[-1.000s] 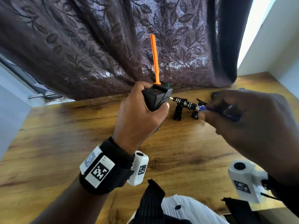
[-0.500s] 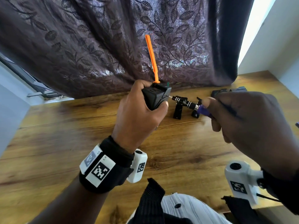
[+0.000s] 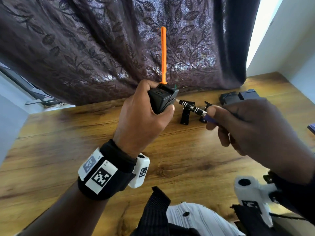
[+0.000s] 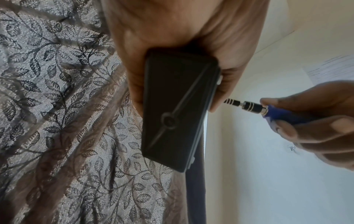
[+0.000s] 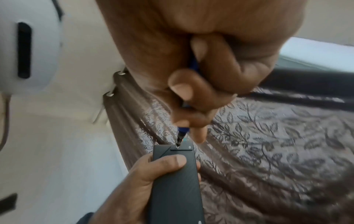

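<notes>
My left hand point(image 3: 144, 114) grips a black box-shaped device point(image 3: 162, 99) upright above the wooden table; an orange rod point(image 3: 163, 55) sticks up from its top. The same device point(image 4: 178, 109) fills the left wrist view, and its narrow side point(image 5: 176, 178) shows in the right wrist view. My right hand point(image 3: 242, 126) pinches a small screwdriver point(image 3: 192, 108) with a blue handle point(image 4: 283, 115) and black and silver shaft. The tip of the screwdriver point(image 5: 179, 139) sits on a screw near the device's top edge.
Small black parts point(image 3: 185, 114) stand on the wooden table point(image 3: 68, 142) behind the screwdriver. Dark boxes point(image 3: 238, 97) lie at the back right. A dark leaf-patterned curtain point(image 3: 85, 40) hangs close behind the table. Striped clothing point(image 3: 196, 218) shows at the bottom edge.
The device and its orange rod tilted left, then came back upright. My right hand has shifted its hold on the screwdriver while the tip stays at the device.
</notes>
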{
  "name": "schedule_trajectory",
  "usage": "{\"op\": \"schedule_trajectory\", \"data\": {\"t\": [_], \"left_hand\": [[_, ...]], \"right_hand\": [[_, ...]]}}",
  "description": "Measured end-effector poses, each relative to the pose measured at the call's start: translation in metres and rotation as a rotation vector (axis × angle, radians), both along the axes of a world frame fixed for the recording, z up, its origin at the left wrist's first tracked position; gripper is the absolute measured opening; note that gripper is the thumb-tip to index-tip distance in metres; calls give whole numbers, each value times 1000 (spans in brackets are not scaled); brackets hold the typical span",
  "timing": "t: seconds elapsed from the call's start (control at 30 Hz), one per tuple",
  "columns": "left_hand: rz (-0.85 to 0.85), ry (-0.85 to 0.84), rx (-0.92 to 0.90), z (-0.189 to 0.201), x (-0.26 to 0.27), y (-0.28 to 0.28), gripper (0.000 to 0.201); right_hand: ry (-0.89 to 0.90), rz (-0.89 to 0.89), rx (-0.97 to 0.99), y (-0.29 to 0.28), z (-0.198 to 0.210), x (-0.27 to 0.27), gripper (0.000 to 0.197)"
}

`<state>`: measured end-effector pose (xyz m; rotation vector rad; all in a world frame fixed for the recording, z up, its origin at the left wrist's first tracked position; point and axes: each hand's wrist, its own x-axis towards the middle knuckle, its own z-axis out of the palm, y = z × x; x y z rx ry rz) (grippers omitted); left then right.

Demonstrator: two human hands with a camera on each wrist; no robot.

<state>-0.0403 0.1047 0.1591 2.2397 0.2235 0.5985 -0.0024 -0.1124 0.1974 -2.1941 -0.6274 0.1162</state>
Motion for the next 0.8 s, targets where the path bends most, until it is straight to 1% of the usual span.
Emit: {"op": "schedule_trajectory", "data": {"t": [0.03,0.07,0.1,0.2,0.3,0.37,0.5,0.6,0.67,0.73,0.8], "left_hand": [[-1,5,-4,0,0,0,40],[5,9,-9,1,0,-1,39],[14,14,-14,1,1,-1,38],[41,26,-33,-1,1,-1,38],[47,43,-71,-4,1,-2,38],[45,57,-84,-5,0,-2,38],[23,78,-68,-7,-2,-2,38],[28,87,-38,-6,-3,-1,42],[29,87,-31,-6,-3,2,42],[20,95,-24,-8,-4,2,41],[19,98,-20,-10,-6,2,41]], "right_hand": [[9,16,-9,1,-2,0,40],[-28,19,-48,2,-3,-1,36],[-83,-3,-85,3,-5,-1,33],[-226,-28,-137,3,-4,-2,35],[-386,-38,-151,-2,-6,0,23],[-470,-20,-146,-2,-5,-2,21],[-505,-11,-115,-2,-7,1,23],[-447,-50,-101,0,-4,3,25],[-377,-50,-101,2,-4,2,27],[-236,-27,-95,3,-4,5,31],[1,28,6,2,-4,8,35]]}}
